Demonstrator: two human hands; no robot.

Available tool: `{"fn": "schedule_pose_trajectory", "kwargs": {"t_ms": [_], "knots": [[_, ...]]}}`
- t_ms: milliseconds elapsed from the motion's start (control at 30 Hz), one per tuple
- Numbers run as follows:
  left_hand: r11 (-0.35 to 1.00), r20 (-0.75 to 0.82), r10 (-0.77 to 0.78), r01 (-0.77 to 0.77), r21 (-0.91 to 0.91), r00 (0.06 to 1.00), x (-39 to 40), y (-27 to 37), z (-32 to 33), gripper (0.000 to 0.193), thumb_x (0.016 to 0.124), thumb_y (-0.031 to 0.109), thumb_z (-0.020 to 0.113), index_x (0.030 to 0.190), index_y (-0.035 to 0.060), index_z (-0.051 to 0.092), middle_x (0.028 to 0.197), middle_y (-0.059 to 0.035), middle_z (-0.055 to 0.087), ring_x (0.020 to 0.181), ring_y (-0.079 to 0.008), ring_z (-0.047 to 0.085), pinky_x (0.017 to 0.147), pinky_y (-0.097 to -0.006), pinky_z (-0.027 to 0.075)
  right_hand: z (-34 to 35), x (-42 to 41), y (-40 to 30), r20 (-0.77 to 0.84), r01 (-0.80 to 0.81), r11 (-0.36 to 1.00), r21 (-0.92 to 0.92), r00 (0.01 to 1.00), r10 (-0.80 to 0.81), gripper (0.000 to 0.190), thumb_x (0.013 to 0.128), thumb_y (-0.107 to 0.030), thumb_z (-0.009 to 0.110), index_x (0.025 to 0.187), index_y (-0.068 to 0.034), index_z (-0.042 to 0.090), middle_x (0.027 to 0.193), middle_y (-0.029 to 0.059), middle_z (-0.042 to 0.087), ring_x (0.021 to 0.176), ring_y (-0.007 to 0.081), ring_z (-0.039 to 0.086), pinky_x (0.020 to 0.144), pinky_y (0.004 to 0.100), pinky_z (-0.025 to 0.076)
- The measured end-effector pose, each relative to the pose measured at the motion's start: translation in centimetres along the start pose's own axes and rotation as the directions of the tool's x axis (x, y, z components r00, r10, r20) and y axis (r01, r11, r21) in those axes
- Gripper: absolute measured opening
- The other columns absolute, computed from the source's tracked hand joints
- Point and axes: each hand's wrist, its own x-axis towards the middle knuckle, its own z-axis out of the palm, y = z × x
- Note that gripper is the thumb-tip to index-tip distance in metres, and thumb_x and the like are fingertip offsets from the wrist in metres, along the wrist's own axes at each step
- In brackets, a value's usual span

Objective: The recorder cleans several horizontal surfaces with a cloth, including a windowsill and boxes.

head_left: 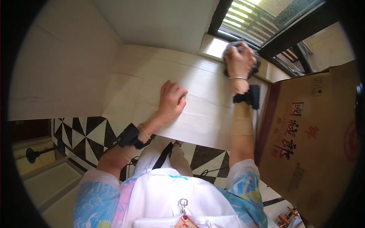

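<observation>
My right hand [240, 58] is shut on a dark grey cloth [254, 67], pressed on the pale sill [214, 49] at the foot of a dark-framed window [248, 20]. A thin bracelet and a black strap circle that wrist and forearm. My left hand [173, 98] rests with curled fingers on the pale, wood-grained wide ledge [199, 119]; nothing shows in it, though its palm is hidden. A black strap is around the left wrist too.
A large cardboard box [308, 128] bearing writing stands close by my right arm. To the left rises a pale panel [62, 65]. Below the ledge's edge lies a black-and-white patterned floor [85, 134], with a thin dark cable [212, 171] on it.
</observation>
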Motion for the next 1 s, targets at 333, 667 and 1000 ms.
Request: {"fn": "schedule_pose_trajectory", "kwargs": {"t_ms": [333,667,1000], "knots": [[0.999,-0.033,-0.008,0.006,-0.049,0.999,0.1,0.2,0.3,0.015,0.071,0.0,0.059,0.085,0.0068,0.059,0.083,-0.0064,0.055,0.091,-0.0276,0.053,0.1,-0.0474,0.035,-0.9,-1.8,5.2,0.119,-0.325,0.893,-0.311,0.919,0.375,0.036,0.076,-0.04,0.07,0.11,-0.032,0.061,0.136,0.0043,0.042,0.12,0.0374,0.039,0.091,0.0592,0.038],[0.991,-0.134,-0.015,-0.003,-0.134,0.991,-0.4,-0.9,0.7,0.012,0.075,0.0,0.06,0.085,0.005,0.059,0.084,-0.0076,0.056,0.085,-0.0269,0.055,0.096,-0.0459,0.039,-4.6,-5.2,-10.7,0.301,0.092,0.928,0.36,0.93,-0.209,0.032,0.066,-0.008,0.067,0.095,-0.021,0.066,0.105,0.0074,0.055,0.096,0.0333,0.052,0.077,0.0425,0.05],[0.948,-0.06,-0.212,0.191,-0.253,0.975,2.0,-0.9,-1.3,0.021,0.079,0.005,0.062,0.1,0.0047,0.06,0.095,-0.0118,0.056,0.093,-0.0311,0.054,0.081,-0.0424,0.042,-8.0,-4.9,-3.7,0.369,-0.44,0.83,0.343,0.876,0.311,0.01,0.084,-0.013,0.069,0.093,-0.01,0.067,0.086,0.0092,0.069,0.076,0.0243,0.069,0.064,0.0344,0.053]]}}
